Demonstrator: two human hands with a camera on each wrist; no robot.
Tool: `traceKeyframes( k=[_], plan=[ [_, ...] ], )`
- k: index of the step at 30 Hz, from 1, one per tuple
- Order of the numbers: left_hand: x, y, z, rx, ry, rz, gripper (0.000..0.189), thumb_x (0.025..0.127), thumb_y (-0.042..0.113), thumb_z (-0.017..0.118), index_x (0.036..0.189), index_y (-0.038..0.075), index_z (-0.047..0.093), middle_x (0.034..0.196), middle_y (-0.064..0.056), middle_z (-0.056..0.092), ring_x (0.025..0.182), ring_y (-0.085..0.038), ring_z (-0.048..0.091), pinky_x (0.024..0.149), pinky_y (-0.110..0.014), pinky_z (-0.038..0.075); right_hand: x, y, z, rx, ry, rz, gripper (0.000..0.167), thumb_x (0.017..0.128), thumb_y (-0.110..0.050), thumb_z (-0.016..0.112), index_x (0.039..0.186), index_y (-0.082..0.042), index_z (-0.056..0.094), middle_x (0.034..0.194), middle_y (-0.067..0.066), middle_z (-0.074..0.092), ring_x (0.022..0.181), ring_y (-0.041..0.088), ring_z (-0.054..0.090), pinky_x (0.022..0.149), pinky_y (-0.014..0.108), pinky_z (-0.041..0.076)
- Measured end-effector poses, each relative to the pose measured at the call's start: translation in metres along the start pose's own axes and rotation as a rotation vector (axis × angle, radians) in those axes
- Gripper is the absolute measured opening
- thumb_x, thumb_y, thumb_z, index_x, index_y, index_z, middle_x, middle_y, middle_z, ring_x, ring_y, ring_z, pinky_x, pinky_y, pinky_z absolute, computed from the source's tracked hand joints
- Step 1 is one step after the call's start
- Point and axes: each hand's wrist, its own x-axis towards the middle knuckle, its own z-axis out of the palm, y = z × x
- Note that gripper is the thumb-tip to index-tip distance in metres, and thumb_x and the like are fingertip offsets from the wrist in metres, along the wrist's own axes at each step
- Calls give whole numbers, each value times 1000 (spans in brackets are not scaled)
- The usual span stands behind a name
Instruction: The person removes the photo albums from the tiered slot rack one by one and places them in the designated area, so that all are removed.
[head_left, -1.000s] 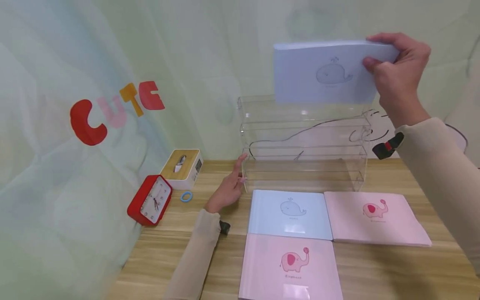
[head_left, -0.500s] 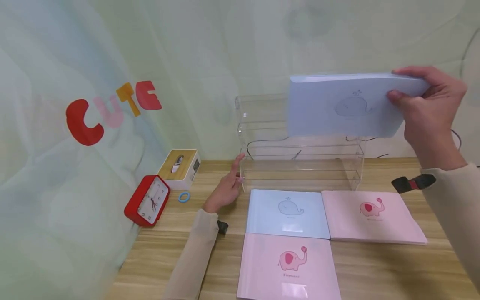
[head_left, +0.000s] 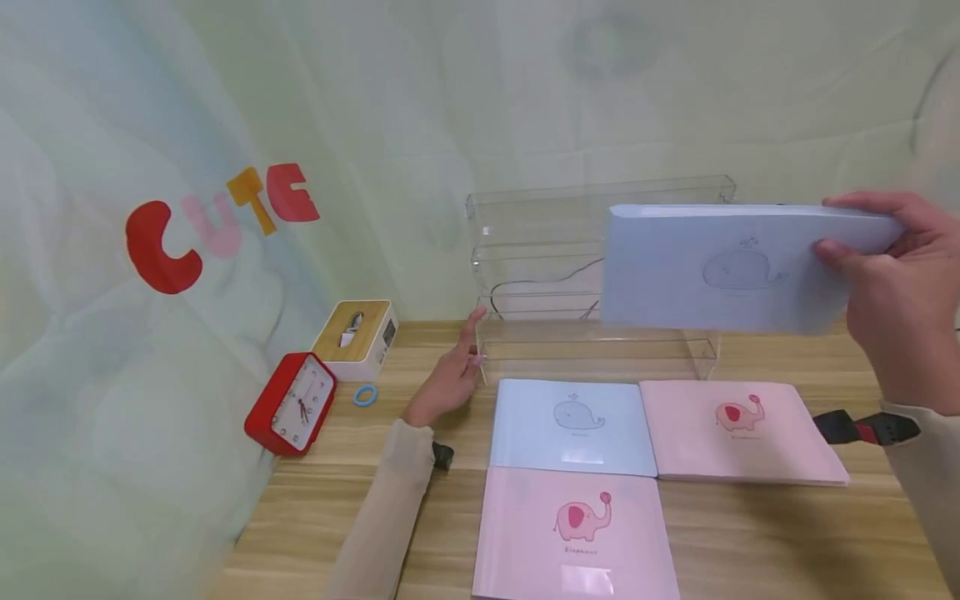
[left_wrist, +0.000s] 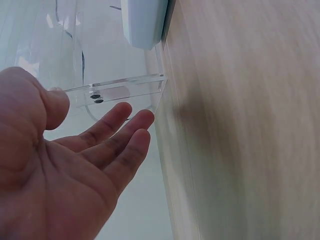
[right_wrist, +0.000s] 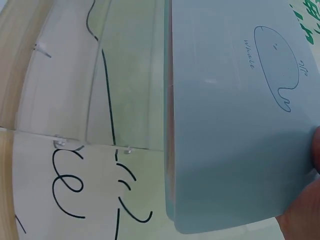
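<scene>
My right hand pinches the right end of a blue booklet, thumb on the front cover with its whale drawing. The booklet is raised above the table, overlapping the right half of a clear tiered rack in the head view. Its spine and the word "Whale" show in the right wrist view. At the rack's lower left side, my left hand rests with the index finger pointing up along the edge. The left wrist view shows this hand's fingers loosely extended beside the clear panel.
Before the rack lie another blue whale booklet, a pink elephant booklet and a second pink one. To the left stand a red clock and a tissue box, with a blue ring near them.
My right hand has brought the blue booklet down and to the right, from above the rack's top to in front of its right half. The left hand has stayed at the rack's side.
</scene>
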Motion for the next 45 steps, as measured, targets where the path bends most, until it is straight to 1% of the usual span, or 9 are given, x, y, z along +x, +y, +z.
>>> traceKeyframes(
  k=[3,4,16,23,31,34,38,43,45],
  plan=[
    [4,-24,9,10,7,18,70,115,36,41,171,42,-1,112,-17,69,81,-22,59,76,-44,56,-10,3,-9,-234,-17,51,43,99,-2,72,137,-21,75,135,-13,69,118,8,64,125,44,43],
    [4,-22,9,21,7,5,70,115,33,42,171,39,0,110,-18,68,79,-22,58,74,-44,55,-14,4,-12,-271,-23,64,44,101,-6,71,140,-25,72,139,-13,68,121,9,63,128,49,39],
    [3,-32,14,11,18,-5,71,115,32,43,172,40,0,112,-14,69,82,-19,60,78,-40,56,-38,19,-38,-370,-40,119,46,108,-16,63,150,-33,63,151,-16,58,136,14,55,130,66,26],
    [-6,18,-6,35,7,15,70,116,23,42,171,38,1,122,-24,67,84,-24,60,79,-52,55,-46,38,-53,-348,-65,104,45,107,-14,62,151,-26,63,137,-26,55,127,8,51,130,69,20],
    [-6,42,-10,46,-28,-90,73,115,13,42,171,31,-2,131,-26,64,85,-25,57,87,-49,54,-59,54,-67,-373,-97,110,43,110,-8,55,148,-25,64,124,-35,50,116,1,49,127,76,20],
    [-6,43,-11,50,-35,-108,73,115,13,42,170,33,-2,128,-25,66,84,-23,57,85,-47,55,-64,59,-72,-402,-101,114,42,110,-5,55,143,-27,67,118,-38,49,108,-6,49,128,71,25],
    [-6,43,-12,35,-38,-103,73,115,12,42,170,32,-2,122,-24,66,81,-22,55,83,-45,54,-71,67,-80,-451,-118,90,41,109,-1,55,138,-26,70,114,-40,50,101,-12,49,124,43,42],
    [-5,41,-11,31,-35,-95,73,115,12,42,171,30,-2,126,-25,65,86,-25,57,85,-47,55,-78,78,-91,-445,-159,31,42,107,6,55,134,-20,73,114,-40,51,101,-13,50,103,22,38],
    [-5,40,-11,35,-35,-101,74,115,13,42,171,32,-2,126,-24,66,87,-25,58,86,-47,55,-81,83,-95,-451,-178,18,43,106,7,54,132,-21,74,114,-41,50,101,-14,49,103,22,36]
  ],
)
